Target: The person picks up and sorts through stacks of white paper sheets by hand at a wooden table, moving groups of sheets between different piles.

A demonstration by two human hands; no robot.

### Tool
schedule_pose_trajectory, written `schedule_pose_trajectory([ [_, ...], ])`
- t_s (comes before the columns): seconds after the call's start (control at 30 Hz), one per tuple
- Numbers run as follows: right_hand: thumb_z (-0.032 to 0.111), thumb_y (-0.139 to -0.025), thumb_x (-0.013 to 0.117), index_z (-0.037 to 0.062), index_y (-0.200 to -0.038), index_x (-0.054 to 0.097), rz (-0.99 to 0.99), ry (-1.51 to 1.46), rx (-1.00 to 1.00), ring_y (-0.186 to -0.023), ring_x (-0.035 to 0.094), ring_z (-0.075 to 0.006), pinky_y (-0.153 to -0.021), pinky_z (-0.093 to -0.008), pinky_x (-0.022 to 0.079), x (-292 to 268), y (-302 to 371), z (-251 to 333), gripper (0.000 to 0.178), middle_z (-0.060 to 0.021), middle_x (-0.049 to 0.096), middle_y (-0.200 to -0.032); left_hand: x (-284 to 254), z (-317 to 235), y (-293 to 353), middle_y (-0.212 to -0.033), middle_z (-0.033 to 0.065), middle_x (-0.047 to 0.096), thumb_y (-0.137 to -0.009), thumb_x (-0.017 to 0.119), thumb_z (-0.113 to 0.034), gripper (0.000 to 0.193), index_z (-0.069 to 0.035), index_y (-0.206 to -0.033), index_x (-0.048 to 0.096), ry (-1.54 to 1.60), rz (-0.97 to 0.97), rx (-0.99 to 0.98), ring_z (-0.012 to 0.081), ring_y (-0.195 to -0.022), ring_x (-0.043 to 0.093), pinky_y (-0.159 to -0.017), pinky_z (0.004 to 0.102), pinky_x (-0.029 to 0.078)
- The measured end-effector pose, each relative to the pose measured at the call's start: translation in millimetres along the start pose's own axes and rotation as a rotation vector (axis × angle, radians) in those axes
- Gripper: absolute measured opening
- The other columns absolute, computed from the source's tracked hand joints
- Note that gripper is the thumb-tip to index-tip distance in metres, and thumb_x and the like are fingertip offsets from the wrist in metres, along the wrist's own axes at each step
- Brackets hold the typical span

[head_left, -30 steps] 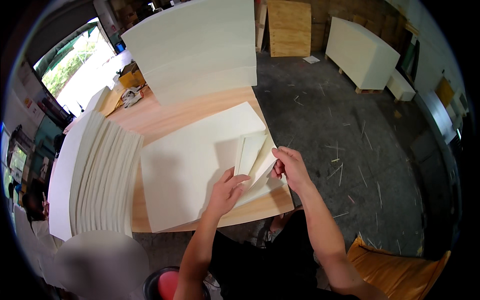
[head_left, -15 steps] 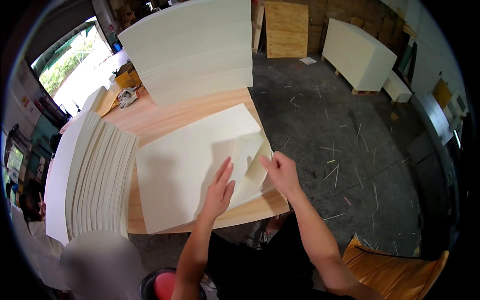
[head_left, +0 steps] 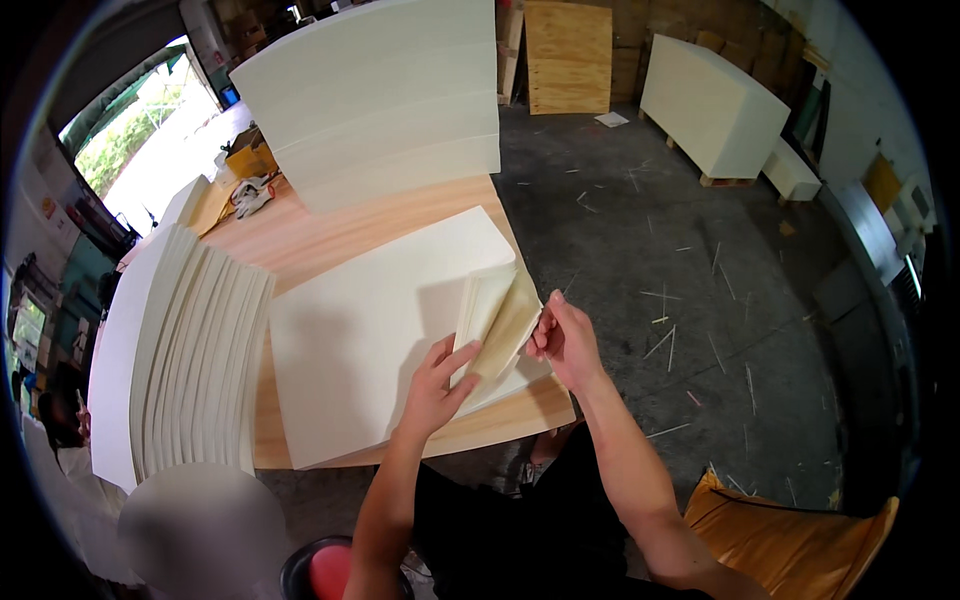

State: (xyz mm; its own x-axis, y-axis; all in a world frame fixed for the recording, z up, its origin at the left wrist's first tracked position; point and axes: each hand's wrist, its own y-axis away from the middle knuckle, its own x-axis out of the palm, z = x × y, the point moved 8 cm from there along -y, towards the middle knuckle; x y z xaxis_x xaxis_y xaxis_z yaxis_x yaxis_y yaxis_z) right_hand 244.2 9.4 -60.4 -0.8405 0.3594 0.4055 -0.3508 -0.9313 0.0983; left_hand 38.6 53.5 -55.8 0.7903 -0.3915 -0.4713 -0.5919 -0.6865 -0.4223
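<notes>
A stack of large white sheets (head_left: 350, 340) lies at a slant on the wooden table in front of me. The right part of its upper sheets is lifted and curled over to the left, showing a cream-shaded underside. My left hand (head_left: 438, 390) has its thumb and fingers around the lower part of this curl. Beyond the curl's right edge, my right hand (head_left: 568, 345) is closed, thumb and fingers curled in at the sheets' edge. Its fingertips are partly hidden, so how many sheets they pinch does not show.
A fanned stack of white sheets (head_left: 190, 360) stands left, and a tall white stack (head_left: 380, 110) at the table's back. Gloves (head_left: 253, 196) lie near a yellow box (head_left: 250, 155). White strips litter the dark floor (head_left: 620, 270). A pallet stack (head_left: 710, 110) stands far right.
The lifted sheets curl further and show more of their underside. My left hand has closed in around the curl; my right hand has turned, its fingers now curled at the sheets' edge.
</notes>
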Motion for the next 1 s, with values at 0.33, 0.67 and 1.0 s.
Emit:
schedule_pose_trajectory([
  [0.33, 0.022, -0.102, 0.059, 0.0102, -0.07, 0.048, 0.037, -0.083, 0.03, -0.05, 0.054, -0.013, -0.048, -0.0267, 0.039, 8.9, -1.1, 5.3, 0.036, -0.0017, 0.053, -0.059, 6.5, -17.2, -3.1, -0.139, 0.0162, 0.055, -0.076, 0.086, -0.011, 0.05, -0.014, -0.124, 0.069, -0.107, 0.04, 0.115, 0.0328, -0.123, 0.06, -0.099, 0.0388, 0.052],
  [0.67, 0.023, -0.08, 0.071, 0.007, -0.094, 0.069, 0.11, 1.185, -0.818, -0.121, 0.055, -0.0336, -0.11, -0.0547, 0.033, 14.6, 65.9, 8.4, 0.022, -0.0119, 0.066, -0.103, 9.9, -9.0, -0.2, -0.138, 0.0142, 0.056, -0.071, 0.089, -0.014, 0.059, -0.017, -0.127, 0.068, -0.139, 0.071, 0.025, 0.0333, -0.12, 0.061, -0.098, 0.0396, 0.053],
  [1.0, 0.024, -0.084, 0.068, 0.0062, -0.108, 0.074, 0.25, 1.061, -0.622, -0.137, 0.044, -0.0319, -0.119, -0.0565, 0.017, 11.8, 54.9, -22.9, 0.031, -0.0143, 0.067, -0.12, 27.7, -25.8, -10.6, -0.14, 0.0123, 0.058, -0.082, 0.079, -0.023, 0.064, -0.015, -0.142, 0.055, -0.51, 0.156, 0.202, 0.0344, -0.118, 0.062, -0.1, 0.0415, 0.054],
])
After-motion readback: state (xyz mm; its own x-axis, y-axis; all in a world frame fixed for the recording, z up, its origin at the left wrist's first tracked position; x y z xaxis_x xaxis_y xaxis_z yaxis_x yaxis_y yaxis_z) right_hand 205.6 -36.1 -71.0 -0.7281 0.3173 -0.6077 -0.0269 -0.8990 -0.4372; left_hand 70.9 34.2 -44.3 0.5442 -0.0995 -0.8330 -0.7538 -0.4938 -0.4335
